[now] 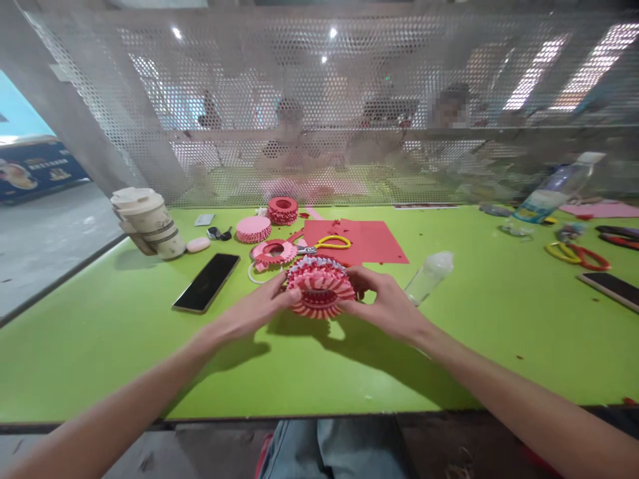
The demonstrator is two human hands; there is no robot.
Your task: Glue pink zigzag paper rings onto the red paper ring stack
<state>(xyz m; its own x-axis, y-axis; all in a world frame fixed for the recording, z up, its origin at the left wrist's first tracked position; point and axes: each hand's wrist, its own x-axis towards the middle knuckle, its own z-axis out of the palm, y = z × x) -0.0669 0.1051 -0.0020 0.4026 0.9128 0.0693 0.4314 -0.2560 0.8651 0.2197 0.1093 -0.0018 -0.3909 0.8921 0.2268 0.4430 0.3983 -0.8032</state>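
Between my two hands is a pleated paper ring (321,289) in pink, red and white, with an opening in its middle, tilted toward me just above the green table. My left hand (269,299) grips its left side, thumb on the front. On the opposite side my right hand (382,299) is closed round the rim. Right behind the ring lie yellow-handled scissors (333,243) on a red paper sheet (377,241). A flat pink and red cut paper ring (274,252) lies beside the scissors. Farther back sit a pink paper stack (253,228) and a red ring stack (283,209).
A phone (207,282) and lidded cup (152,223) stand left. A clear bottle (430,276) lies near my right hand. Rightward are a water bottle (556,189), more scissors (578,255) and another phone (612,289). A perforated screen (324,153) closes the back, people behind it.
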